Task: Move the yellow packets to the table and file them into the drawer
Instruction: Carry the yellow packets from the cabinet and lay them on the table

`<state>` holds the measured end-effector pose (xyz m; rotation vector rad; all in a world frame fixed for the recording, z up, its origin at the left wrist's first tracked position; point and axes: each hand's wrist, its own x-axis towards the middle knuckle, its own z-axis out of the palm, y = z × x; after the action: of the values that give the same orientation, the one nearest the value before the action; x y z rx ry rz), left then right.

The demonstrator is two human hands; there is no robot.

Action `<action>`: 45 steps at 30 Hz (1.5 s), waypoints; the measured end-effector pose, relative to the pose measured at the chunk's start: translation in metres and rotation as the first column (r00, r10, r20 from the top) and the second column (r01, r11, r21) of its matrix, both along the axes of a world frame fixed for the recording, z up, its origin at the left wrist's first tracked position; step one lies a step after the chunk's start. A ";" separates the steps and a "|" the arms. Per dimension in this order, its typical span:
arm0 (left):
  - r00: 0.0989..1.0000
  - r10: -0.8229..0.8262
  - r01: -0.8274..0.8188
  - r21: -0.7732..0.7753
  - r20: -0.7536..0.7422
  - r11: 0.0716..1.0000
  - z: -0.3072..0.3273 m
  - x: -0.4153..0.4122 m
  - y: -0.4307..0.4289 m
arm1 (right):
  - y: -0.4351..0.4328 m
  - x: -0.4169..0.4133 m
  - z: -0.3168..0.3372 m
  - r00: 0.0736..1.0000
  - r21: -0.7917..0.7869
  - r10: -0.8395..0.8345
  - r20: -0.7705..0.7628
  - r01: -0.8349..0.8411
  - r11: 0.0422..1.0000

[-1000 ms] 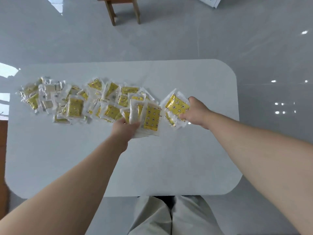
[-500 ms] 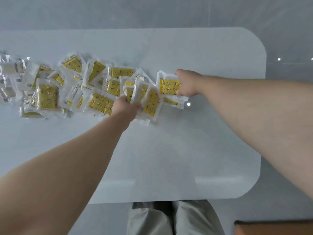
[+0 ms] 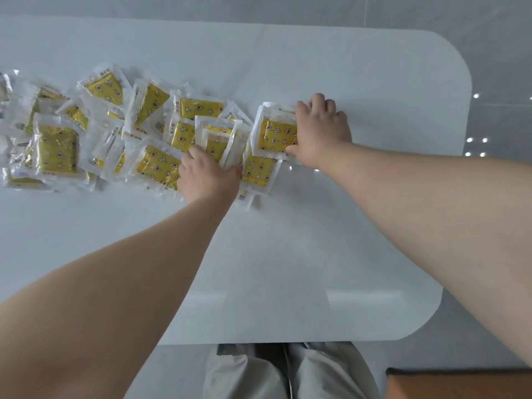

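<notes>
**Bare hands gripping yellow packets on a white table**

Across the left half of the white table point(image 3: 288, 254): a loose, overlapping heap of yellow packets point(image 3: 57, 148) in clear wrappers, cut off by the left edge of view. At the heap's right end, the left hand point(image 3: 210, 177), closed around a fanned bundle point(image 3: 221, 139) of packets, fingers hidden beneath them. Just right of that, the right hand point(image 3: 319, 131), fingers hooked over the far edge of a small stack point(image 3: 276, 135), thumb at its near edge, gripping it. Below the table's near edge, pale grey trousers point(image 3: 259, 375). At bottom right, a brown corner point(image 3: 460, 384), not identifiable.
</notes>
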<state>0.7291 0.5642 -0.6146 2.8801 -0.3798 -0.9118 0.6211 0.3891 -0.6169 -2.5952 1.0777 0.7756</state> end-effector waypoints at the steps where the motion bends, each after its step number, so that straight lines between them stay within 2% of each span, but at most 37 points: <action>1: 1.000 -0.012 0.011 0.017 0.015 1.000 0.003 -0.001 0.000 | 0.001 -0.001 0.002 1.000 -0.018 0.010 -0.009 -0.010 1.000; 5: 1.000 -0.025 0.024 0.080 0.006 0.997 0.027 -0.001 0.009 | 0.011 -0.012 0.027 0.999 -0.015 0.028 -0.024 -0.029 0.999; 11: 0.971 0.061 -0.099 -0.154 -0.230 0.983 0.127 -0.015 0.042 | 0.036 -0.032 0.127 0.999 0.121 0.026 0.022 -0.028 0.992; 18: 0.967 0.142 -0.207 -0.326 -0.212 0.922 0.268 -0.047 0.080 | 0.072 -0.050 0.263 0.987 0.156 0.049 0.152 -0.073 0.985; 25: 0.934 0.318 -0.356 -0.474 -0.162 0.805 0.362 -0.092 0.130 | 0.114 -0.074 0.345 0.962 0.165 0.134 0.236 -0.176 0.970; 35: 0.808 0.584 -0.522 -0.562 -0.083 0.642 0.413 -0.143 0.236 | 0.206 -0.072 0.400 0.843 0.136 0.435 0.316 -0.494 0.858; 45: 0.610 0.786 -0.660 -0.615 -0.101 0.432 0.417 -0.250 0.358 | 0.331 -0.114 0.421 0.625 0.077 0.709 0.325 -0.765 0.639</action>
<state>0.4787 0.9227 -0.1974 2.1288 0.5010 -0.2375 0.5075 0.7199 -0.1960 -2.8024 -0.2264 0.5900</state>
